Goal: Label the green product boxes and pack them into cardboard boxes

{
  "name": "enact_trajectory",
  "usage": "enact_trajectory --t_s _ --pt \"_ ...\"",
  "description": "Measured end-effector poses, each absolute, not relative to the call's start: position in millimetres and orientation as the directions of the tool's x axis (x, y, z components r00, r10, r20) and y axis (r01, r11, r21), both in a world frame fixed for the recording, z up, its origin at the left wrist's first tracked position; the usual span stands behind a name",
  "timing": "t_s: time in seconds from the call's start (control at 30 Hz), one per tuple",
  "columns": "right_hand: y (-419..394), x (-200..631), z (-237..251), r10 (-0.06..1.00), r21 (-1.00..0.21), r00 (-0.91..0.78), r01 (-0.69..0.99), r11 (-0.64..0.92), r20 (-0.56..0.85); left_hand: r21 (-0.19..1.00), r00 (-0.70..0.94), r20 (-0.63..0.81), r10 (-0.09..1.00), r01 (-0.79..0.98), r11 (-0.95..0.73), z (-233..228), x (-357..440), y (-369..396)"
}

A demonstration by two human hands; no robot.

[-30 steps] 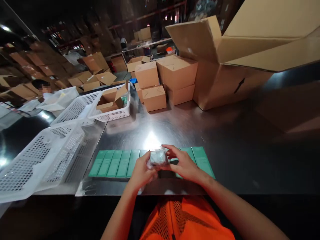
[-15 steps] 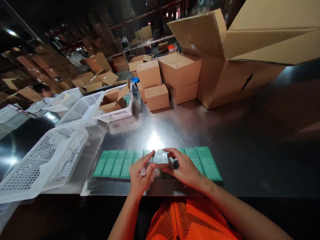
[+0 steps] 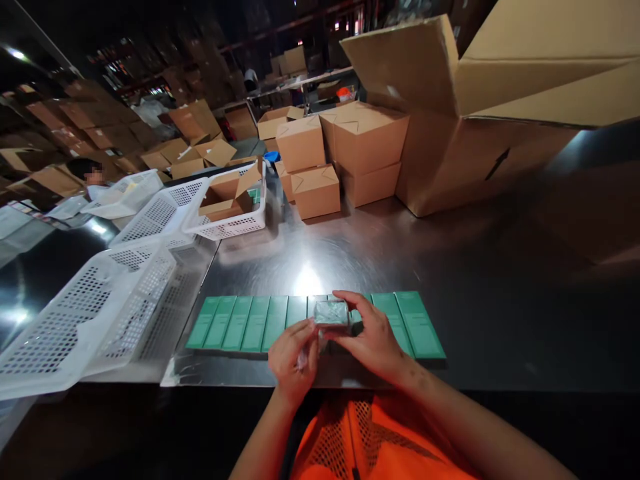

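Note:
Over the near edge of a steel table [image 3: 450, 280] my right hand [image 3: 373, 337] grips a small grey block wrapped in clear plastic [image 3: 331, 313]. My left hand [image 3: 293, 357] pinches the loose plastic wrap at the block's left side. Under both hands lies a row of several flat green boxes [image 3: 250, 323], side by side and touching, running from left to right along the table's front.
White perforated plastic baskets [image 3: 85, 313] lie at the left; one [image 3: 235, 220] holds open cardboard boxes. Closed cardboard boxes [image 3: 313, 167] are stacked at the back, and a large open carton [image 3: 475, 133] stands at the right. Another person [image 3: 87, 173] sits far left.
Both hands with the wrapped block shifted slightly right. My left hand dropped from the block's side down to the plastic wrap below it.

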State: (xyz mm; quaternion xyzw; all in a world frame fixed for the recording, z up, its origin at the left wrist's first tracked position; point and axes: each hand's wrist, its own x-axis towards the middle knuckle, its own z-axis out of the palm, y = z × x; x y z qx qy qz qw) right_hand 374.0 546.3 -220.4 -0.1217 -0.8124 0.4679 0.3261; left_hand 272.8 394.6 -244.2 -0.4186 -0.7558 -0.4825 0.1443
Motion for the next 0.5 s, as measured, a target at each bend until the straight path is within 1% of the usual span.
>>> enact_trajectory --t_s 0.07,0.1,0.2,0.27,0.3,0.37,0.43,0.47,0.5 --pt "545.0 376.2 -220.0 0.488 -0.837 -0.756 -0.141 0.529 0.436 0.512 -0.531 0.701 0.476 0.839 0.182 -248.0 273.9 394.3" --pt "545.1 376.8 -219.6 0.486 -0.840 -0.759 -0.142 0.524 0.432 0.484 -0.503 0.717 0.483 0.858 0.174 -249.6 274.1 394.8" --pt "548.8 376.5 -220.1 0.516 -0.861 -0.782 -0.051 0.506 0.350 0.478 -0.464 0.682 0.565 0.868 0.136 -250.3 273.7 396.9" --pt "552.7 376.0 -222.9 0.508 -0.848 -0.812 0.034 0.530 0.285 0.499 -0.456 0.643 0.615 0.859 0.115 -246.4 273.2 397.9" --pt "554.4 376.2 -225.1 0.493 -0.826 -0.828 0.067 0.559 0.266 0.536 -0.479 0.632 0.609 0.838 0.103 -243.3 273.1 398.6" --pt "557.2 378.2 -229.9 0.444 -0.770 -0.862 0.105 0.629 0.245 0.679 -0.598 0.568 0.566 0.728 0.088 -235.8 273.1 400.8" --pt "559.3 382.2 -232.8 0.404 -0.728 -0.885 0.119 0.675 0.231 0.846 -0.739 0.389 0.551 0.523 0.105 -228.2 273.1 404.5" --pt "560.6 384.6 -232.5 0.391 -0.717 -0.891 0.118 0.687 0.229 0.897 -0.775 0.275 0.570 0.420 0.138 -225.1 273.1 406.5" --pt "562.3 386.8 -230.6 0.382 -0.720 -0.896 0.109 0.686 0.228 0.919 -0.779 0.172 0.603 0.346 0.186 -222.8 273.0 408.5"
